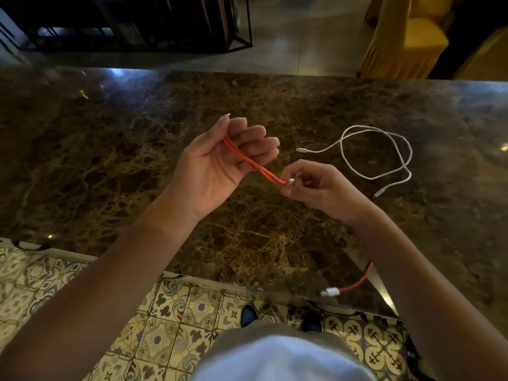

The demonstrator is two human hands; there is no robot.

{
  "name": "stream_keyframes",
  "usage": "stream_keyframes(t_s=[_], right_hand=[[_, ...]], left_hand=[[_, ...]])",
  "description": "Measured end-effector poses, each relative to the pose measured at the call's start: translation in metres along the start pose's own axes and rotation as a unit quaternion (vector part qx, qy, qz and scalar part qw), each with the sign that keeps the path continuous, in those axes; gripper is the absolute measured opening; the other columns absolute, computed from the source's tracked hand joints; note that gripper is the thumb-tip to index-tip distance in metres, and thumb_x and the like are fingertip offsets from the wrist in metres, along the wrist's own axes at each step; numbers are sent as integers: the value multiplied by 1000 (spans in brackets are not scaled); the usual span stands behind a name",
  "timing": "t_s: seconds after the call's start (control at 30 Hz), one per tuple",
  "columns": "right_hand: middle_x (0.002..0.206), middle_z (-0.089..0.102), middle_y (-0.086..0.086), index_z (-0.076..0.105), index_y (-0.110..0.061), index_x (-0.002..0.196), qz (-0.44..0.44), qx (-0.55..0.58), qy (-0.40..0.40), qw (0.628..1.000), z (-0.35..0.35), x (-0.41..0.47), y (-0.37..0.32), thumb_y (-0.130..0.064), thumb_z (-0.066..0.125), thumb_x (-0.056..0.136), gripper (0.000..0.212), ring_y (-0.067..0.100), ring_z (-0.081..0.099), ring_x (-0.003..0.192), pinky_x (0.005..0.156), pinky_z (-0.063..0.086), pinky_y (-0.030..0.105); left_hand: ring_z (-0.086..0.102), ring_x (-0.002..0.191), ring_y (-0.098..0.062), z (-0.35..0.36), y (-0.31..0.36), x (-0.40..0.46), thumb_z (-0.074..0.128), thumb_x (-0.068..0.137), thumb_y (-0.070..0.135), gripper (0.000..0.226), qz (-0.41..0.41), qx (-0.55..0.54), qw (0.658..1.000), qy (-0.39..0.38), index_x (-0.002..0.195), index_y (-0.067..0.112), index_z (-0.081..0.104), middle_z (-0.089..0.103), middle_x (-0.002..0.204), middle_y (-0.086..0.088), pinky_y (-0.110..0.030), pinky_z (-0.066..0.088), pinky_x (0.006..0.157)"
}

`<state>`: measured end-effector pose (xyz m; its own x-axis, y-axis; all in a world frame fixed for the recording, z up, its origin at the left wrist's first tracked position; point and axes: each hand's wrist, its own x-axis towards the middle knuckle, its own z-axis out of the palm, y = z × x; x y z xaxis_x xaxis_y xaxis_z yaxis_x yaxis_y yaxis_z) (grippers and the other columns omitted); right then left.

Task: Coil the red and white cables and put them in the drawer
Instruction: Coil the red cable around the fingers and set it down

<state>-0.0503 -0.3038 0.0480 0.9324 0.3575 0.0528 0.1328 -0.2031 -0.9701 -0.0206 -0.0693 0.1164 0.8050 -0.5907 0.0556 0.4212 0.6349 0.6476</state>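
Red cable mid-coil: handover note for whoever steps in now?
Left hand: palm up, fingers curled over loops of the red cable.
Right hand: pinches the cable's white plug end.
The cable's other end trails off the counter edge, bottom right.
White cable: loose on the counter to the right, untouched.
Done: red coil started.
Left: finish red, coil white, put both in the drawer, which is not in view.
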Motion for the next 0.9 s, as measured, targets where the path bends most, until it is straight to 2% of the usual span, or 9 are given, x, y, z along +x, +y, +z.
stream_keyframes(t_s=[0.13,0.27,0.33,0.4,0.47,0.53,0.7,0.77,0.9], right_hand=[[70,53,-8,73,-15,101,-4,-29,26,999,6,6,5,-16,75,95,7,8,46,62,60,38,23],[69,61,-20,71,-22,92,18,-18,69,997,18,12,15,-13,77,92,11,0,53,62,60,43,17],[70,60,-14,71,-30,90,61,-46,109,991,21,17,21,-25,78,92,9,5,52,62,58,44,26],[72,60,-8,73,-31,87,109,-70,116,985,21,19,22,-30,73,95,9,6,52,62,59,44,30],[71,60,-12,75,-24,83,114,-112,86,983,21,18,17,-29,69,99,18,0,51,58,58,41,22],[71,60,-11,71,-20,76,99,-185,58,976,23,12,10,-32,62,103,31,0,52,58,58,39,21],[57,57,-5,58,-16,66,86,-164,-43,982,34,-12,-22,-43,51,107,50,6,51,51,57,47,29],[56,54,-6,57,-18,68,45,-173,-48,983,33,-18,-41,-38,55,106,43,6,49,51,56,45,30],[58,55,-10,67,-18,82,-14,-245,-37,969,14,-20,-75,-32,62,103,26,5,53,51,52,38,15]], left_hand=[[76,75,-21,9,-1,-2,36,105,20,37,-5,28,1000,4,121,0,63,73,68,-5,-37,61,81],[76,75,-25,19,1,-1,36,105,9,44,13,59,998,-17,146,-7,37,62,54,-5,-44,60,92],[77,88,-30,20,0,-2,38,103,5,51,3,51,998,-37,151,-7,29,68,65,-10,-48,57,97],[73,109,-35,18,-3,-1,36,101,0,55,-10,43,997,-62,155,-2,24,74,99,-18,-48,53,105],[61,129,-39,16,-5,0,32,100,-6,61,-13,41,996,-80,158,4,19,60,138,-25,-48,46,113],[52,138,-39,13,-4,2,31,98,-10,68,0,52,996,-76,161,6,11,44,153,-25,-46,42,117],[42,147,-36,-11,3,6,30,101,-17,75,61,165,984,20,164,17,8,37,160,-23,-44,36,121],[42,148,-33,-19,2,4,32,102,-17,76,58,235,969,50,164,20,9,42,158,-22,-44,34,122],[48,144,-26,-28,-10,-1,38,102,-14,76,35,392,917,59,163,21,10,51,152,-19,-42,34,123]])
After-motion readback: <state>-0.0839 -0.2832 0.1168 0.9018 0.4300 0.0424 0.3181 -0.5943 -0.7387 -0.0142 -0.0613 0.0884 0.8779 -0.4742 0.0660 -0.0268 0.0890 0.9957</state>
